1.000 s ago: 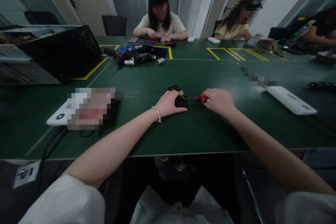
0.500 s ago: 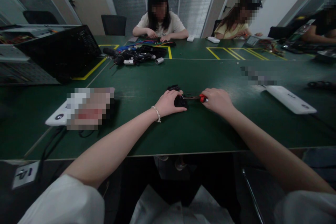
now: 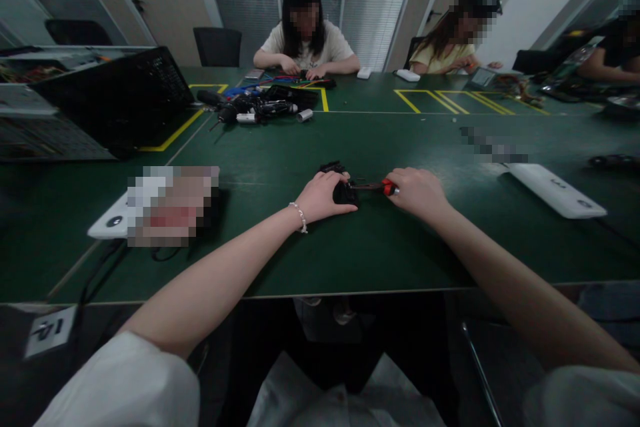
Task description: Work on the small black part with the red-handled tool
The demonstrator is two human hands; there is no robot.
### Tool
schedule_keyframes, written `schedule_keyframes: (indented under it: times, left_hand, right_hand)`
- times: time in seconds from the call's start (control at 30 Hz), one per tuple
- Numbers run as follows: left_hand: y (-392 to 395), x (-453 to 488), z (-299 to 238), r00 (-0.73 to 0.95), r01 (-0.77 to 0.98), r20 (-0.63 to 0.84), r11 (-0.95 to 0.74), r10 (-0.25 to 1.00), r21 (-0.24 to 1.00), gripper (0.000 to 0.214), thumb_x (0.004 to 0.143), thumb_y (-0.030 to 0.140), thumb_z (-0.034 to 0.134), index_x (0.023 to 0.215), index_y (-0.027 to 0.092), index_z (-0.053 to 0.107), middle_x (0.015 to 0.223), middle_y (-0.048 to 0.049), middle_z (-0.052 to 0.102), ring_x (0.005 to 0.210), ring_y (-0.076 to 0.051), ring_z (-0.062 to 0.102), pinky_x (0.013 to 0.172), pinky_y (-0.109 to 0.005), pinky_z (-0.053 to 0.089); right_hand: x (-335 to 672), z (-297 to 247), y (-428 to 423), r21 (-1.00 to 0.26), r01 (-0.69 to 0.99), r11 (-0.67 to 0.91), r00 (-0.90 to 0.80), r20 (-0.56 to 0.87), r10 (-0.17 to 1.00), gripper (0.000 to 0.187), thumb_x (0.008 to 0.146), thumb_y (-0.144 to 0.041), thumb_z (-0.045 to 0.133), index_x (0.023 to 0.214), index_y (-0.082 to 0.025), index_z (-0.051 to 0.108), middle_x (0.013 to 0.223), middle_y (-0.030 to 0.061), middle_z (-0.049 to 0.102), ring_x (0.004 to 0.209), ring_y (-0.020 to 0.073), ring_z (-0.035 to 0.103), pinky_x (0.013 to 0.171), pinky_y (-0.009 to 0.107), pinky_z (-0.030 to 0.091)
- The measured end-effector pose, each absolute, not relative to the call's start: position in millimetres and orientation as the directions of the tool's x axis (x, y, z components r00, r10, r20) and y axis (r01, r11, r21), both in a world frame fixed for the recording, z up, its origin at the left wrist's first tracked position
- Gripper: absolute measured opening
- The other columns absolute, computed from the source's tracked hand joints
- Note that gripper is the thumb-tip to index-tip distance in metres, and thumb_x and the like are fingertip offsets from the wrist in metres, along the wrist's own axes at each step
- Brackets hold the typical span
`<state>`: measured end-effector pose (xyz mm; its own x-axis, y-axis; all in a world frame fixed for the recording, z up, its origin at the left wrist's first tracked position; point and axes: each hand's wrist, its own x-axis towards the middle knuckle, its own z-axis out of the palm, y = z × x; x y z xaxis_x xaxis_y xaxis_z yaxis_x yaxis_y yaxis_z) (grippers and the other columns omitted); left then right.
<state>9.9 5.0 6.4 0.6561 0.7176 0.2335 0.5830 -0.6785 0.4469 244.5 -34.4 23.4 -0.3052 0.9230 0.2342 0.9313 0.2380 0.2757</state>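
My left hand (image 3: 323, 197) is wrapped over a small black device (image 3: 342, 191) that rests on the green table (image 3: 280, 160). My right hand (image 3: 417, 192) is closed round a red-handled screwdriver (image 3: 386, 187). The screwdriver's thin shaft points left into the black device. Both hands rest on the table top, a short gap apart. A bead bracelet sits on my left wrist.
A white oblong unit (image 3: 555, 190) lies to the right, another (image 3: 113, 223) to the left beside a blurred patch. A black case (image 3: 115, 97) stands far left. Dark tools and cables (image 3: 260, 105) are piled further back. Other people sit across the table.
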Motion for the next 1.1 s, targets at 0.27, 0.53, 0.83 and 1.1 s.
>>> schedule_keyframes:
  times: [0.27,0.53,0.83,1.1]
  left_hand:
    - [3.2,8.9,10.2,0.654,0.591,0.214,-0.667,0.725,0.454,0.056,0.070,0.054,0.067,0.110,0.018,0.055,0.127,-0.0087,0.055,0.115,-0.028,0.049,0.098,-0.043,0.039]
    - [3.8,9.5,9.6,0.652,0.592,0.209,-0.661,0.729,0.460,0.055,0.070,0.055,0.067,0.109,0.018,0.056,0.127,-0.0086,0.055,0.114,-0.029,0.050,0.096,-0.043,0.041]
    - [2.3,9.9,12.2,0.651,0.596,0.214,-0.665,0.728,0.449,0.054,0.070,0.053,0.068,0.108,0.017,0.056,0.128,-0.0084,0.055,0.113,-0.028,0.050,0.099,-0.042,0.039]
    - [2.7,9.5,11.8,0.651,0.596,0.207,-0.660,0.731,0.457,0.054,0.069,0.054,0.068,0.108,0.018,0.056,0.127,-0.0080,0.055,0.113,-0.029,0.050,0.097,-0.042,0.040]
  right_hand:
    - [241.8,24.2,-34.8,0.269,0.934,0.234,-0.300,0.239,0.923,0.021,0.080,-0.027,0.046,0.086,-0.017,0.064,0.084,0.0076,0.066,0.074,0.0200,0.056,0.060,0.031,0.032]
    - [243.6,23.4,-33.4,0.259,0.938,0.229,-0.289,0.222,0.931,0.020,0.079,-0.028,0.047,0.085,-0.018,0.064,0.084,0.0076,0.066,0.073,0.0197,0.057,0.058,0.030,0.032]
    - [243.7,24.1,-35.1,0.261,0.939,0.225,-0.285,0.221,0.933,0.022,0.079,-0.028,0.047,0.087,-0.017,0.065,0.085,0.0070,0.066,0.075,0.0204,0.057,0.061,0.031,0.034]
    - [243.5,22.7,-33.6,0.259,0.938,0.229,-0.290,0.230,0.929,0.023,0.080,-0.029,0.046,0.087,-0.017,0.065,0.086,0.0080,0.067,0.075,0.0205,0.057,0.061,0.031,0.033]
